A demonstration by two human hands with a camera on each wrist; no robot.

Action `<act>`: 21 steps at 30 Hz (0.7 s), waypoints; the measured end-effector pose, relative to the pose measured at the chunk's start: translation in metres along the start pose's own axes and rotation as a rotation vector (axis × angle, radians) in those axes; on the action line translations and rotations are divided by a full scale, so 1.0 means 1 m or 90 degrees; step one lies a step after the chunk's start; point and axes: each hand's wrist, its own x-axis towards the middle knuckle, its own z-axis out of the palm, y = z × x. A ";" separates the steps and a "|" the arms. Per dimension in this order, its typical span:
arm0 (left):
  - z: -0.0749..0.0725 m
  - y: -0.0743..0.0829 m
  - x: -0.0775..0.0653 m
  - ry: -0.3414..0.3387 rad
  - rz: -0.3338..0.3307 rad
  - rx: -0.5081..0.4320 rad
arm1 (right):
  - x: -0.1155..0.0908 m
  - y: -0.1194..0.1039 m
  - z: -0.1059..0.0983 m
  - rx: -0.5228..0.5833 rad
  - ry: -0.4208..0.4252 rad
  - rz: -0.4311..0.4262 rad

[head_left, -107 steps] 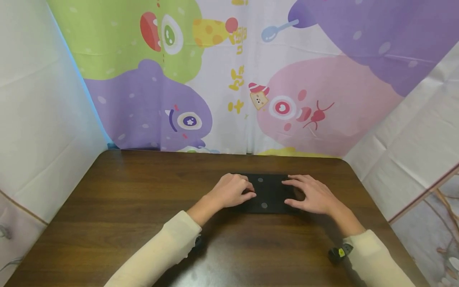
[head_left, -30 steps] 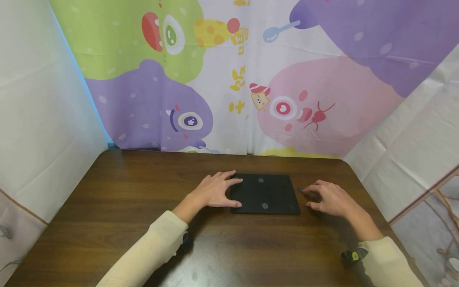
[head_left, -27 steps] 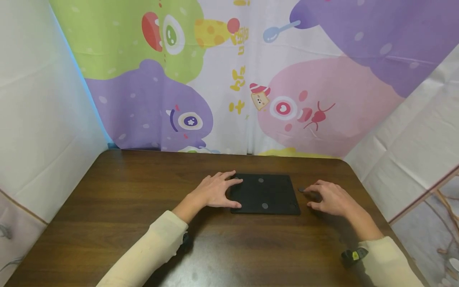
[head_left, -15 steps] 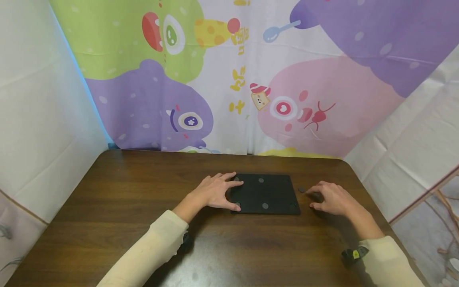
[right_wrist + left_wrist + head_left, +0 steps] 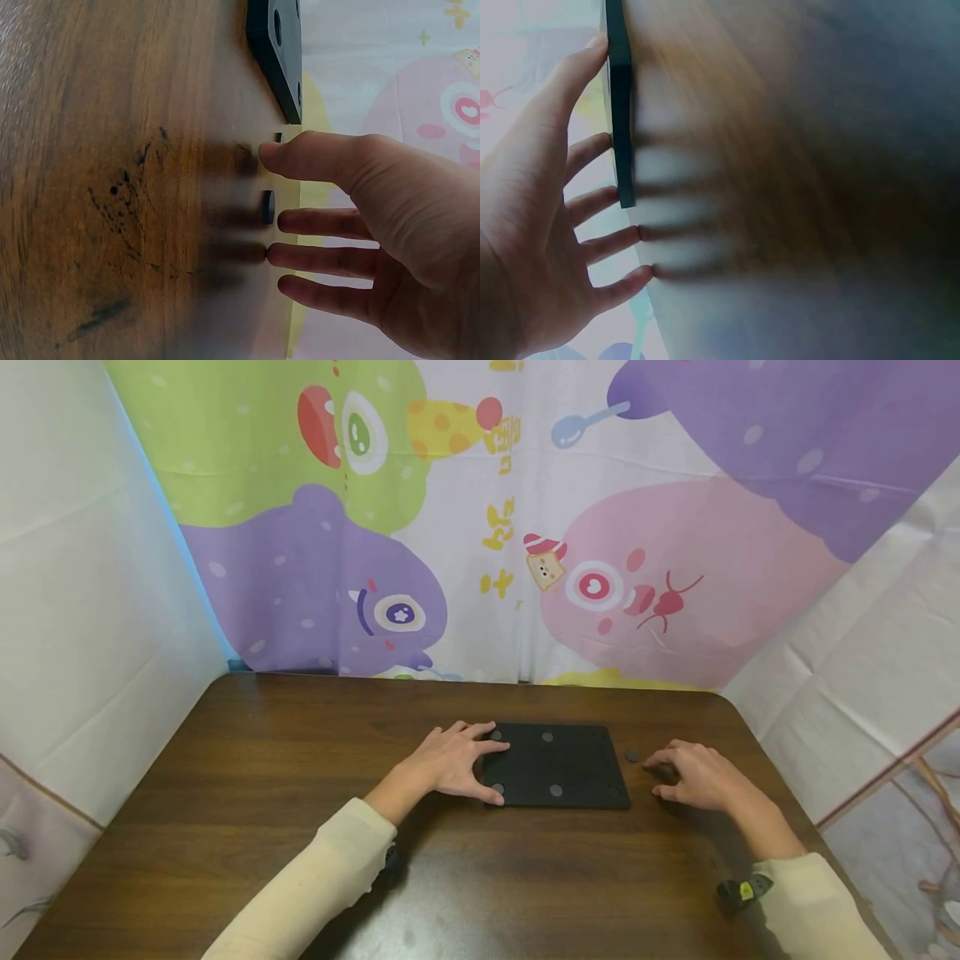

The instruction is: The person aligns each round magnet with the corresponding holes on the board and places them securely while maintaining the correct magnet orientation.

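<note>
A flat black rectangular board [image 5: 577, 764] lies on the table, with light grey round spots on its left and middle parts. My left hand [image 5: 446, 760] is spread at its left end, thumb and fingertips touching the board. Beyond the board's right edge lies a small dark disc [image 5: 632, 757]. My right hand [image 5: 697, 774] hovers low just right of that disc, fingers loosely bent and holding nothing. In the right wrist view, a dark disc [image 5: 268, 207] stands close by the fingertips, and another small dark piece [image 5: 279, 138] shows beyond the thumb. Round holes mark the board's near end there.
The brown wooden table [image 5: 480, 877] has rounded far corners. Behind it hangs a cartoon-printed curtain [image 5: 480, 527], with white sheets at both sides. Dark scuff marks [image 5: 112, 315] show on the wood in the right wrist view.
Both hands have moved outward from over the board, the left to its left end, the right past its right edge. Lately the right fingertips have drawn slightly away from the disc.
</note>
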 end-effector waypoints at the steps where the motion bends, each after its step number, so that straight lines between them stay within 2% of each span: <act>1: 0.001 0.000 0.000 0.001 0.000 0.000 | 0.000 0.000 0.000 0.001 -0.001 0.000; 21: 0.002 -0.003 0.002 -0.004 0.001 -0.009 | 0.003 -0.002 -0.003 -0.006 -0.032 0.002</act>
